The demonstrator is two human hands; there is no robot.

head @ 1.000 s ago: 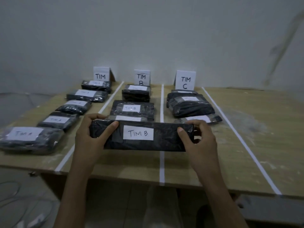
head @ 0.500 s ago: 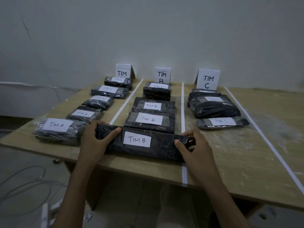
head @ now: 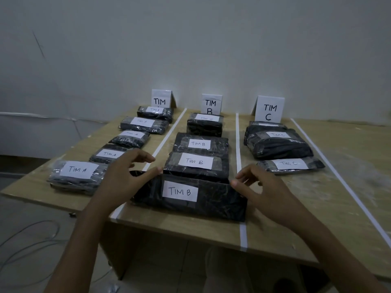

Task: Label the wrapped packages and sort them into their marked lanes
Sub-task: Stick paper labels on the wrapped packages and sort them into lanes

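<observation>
My left hand (head: 124, 176) and right hand (head: 266, 187) hang loose-fingered, gripping nothing, at the ends of the long black plastic-wrapped package labelled "TIM B" (head: 190, 199), which lies foremost in the middle lane (head: 179, 228) of the wooden counter (head: 349, 166). I judge this placing done; next I need another unlabelled package, but none shows. My left hand hides its left end; far labels (head: 206, 118) are faint.

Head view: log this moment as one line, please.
package: black plastic-wrapped package labelled TIM B, front of middle lane | left hand: open, over its left end | right hand: open, at its right end
</observation>
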